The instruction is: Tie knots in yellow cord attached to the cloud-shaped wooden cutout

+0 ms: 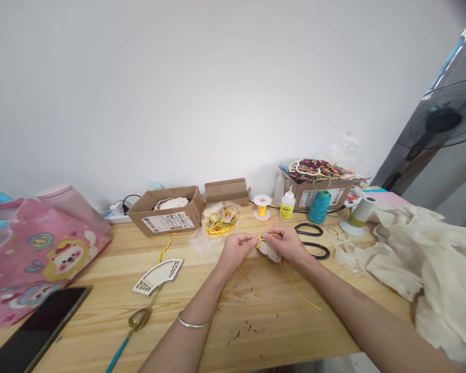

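My left hand (236,250) pinches a thin yellow cord (303,295) between thumb and fingertips. Close beside it, my right hand (288,242) is closed on the same cord, whose loose ends trail down toward the table. Under the fingertips is a small pale wooden pendant (269,250) with a dark scalloped rim, partly hidden by my right hand. The cord meets the pendant's top edge; the exact knot is too small to make out. Black-handled scissors (317,250) lie just past my right hand, their blades hidden.
Behind stand a yellow thread spool (262,207), a glue bottle (287,205), a teal thread cone (319,207) and a full cardboard box (306,196). To the left lie a fan-shaped wooden piece (158,277) with a tassel, a phone (39,329) and a pink bag (42,259). Cream cloth (442,248) covers the right.
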A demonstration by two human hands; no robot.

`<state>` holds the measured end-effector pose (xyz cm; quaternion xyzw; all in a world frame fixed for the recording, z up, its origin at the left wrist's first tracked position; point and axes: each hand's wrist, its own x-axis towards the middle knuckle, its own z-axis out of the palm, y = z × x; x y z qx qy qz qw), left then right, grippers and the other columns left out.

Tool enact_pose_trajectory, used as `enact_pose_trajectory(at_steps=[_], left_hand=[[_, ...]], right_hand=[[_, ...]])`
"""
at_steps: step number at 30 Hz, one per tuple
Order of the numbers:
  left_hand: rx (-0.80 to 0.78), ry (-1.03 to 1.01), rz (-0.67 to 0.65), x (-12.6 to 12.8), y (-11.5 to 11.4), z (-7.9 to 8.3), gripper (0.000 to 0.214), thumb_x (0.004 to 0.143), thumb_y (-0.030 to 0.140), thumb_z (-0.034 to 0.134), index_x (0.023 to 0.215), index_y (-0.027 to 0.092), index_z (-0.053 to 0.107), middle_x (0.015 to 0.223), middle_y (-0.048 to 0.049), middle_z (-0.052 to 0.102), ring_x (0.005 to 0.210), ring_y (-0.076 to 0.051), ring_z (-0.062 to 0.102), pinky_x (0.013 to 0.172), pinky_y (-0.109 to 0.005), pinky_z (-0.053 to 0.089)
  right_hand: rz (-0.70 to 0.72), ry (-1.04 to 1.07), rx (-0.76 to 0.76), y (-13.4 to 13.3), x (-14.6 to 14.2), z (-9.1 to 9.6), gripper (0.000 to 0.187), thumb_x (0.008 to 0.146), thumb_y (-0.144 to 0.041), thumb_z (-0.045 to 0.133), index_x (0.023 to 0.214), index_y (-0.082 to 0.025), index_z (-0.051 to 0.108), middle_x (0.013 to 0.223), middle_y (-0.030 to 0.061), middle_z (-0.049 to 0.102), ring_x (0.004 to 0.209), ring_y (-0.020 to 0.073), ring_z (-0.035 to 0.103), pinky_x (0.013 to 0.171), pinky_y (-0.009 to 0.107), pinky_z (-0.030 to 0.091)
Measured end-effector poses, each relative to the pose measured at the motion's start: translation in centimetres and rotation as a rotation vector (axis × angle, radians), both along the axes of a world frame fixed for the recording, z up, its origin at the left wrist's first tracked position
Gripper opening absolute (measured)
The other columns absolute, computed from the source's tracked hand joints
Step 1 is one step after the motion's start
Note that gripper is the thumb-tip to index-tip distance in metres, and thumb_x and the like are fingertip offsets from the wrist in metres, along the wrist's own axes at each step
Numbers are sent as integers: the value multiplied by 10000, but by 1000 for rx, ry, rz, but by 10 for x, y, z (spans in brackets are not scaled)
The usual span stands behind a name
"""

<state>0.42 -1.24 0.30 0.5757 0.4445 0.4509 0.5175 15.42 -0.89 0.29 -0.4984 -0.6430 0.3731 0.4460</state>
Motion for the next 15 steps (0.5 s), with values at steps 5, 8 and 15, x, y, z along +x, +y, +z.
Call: enact_pose_trajectory(at_steps=[5, 8, 15], left_hand=[[-20, 53, 0, -2, 3, -1, 226, 562, 285, 620, 718, 124, 652, 713, -48, 661, 647, -144, 570, 627, -242, 430], [-54, 42, -53, -3, 3, 0, 212, 565, 286, 617, 699, 124, 647, 694, -41, 657, 625, -135, 563, 614, -236, 424], [-105, -35, -53, -3, 2, 3, 197, 564, 270, 625, 680, 112, 638, 604, -16, 629, 502, -77, 500, 507, -183, 377]], right_hand=[[64, -50, 69, -2, 0, 0, 206, 674, -300, 506, 671, -141, 636, 644, 39, 635, 589, 136, 554, 522, 221, 432], [35, -116, 131, -2, 0, 2, 196, 682, -280, 502, 657, -142, 638, 624, 39, 630, 564, 130, 541, 503, 214, 412], [31, -141, 127, 0, 0, -1, 209, 684, -291, 501, 651, -136, 636, 621, 38, 629, 566, 132, 543, 499, 212, 405]])
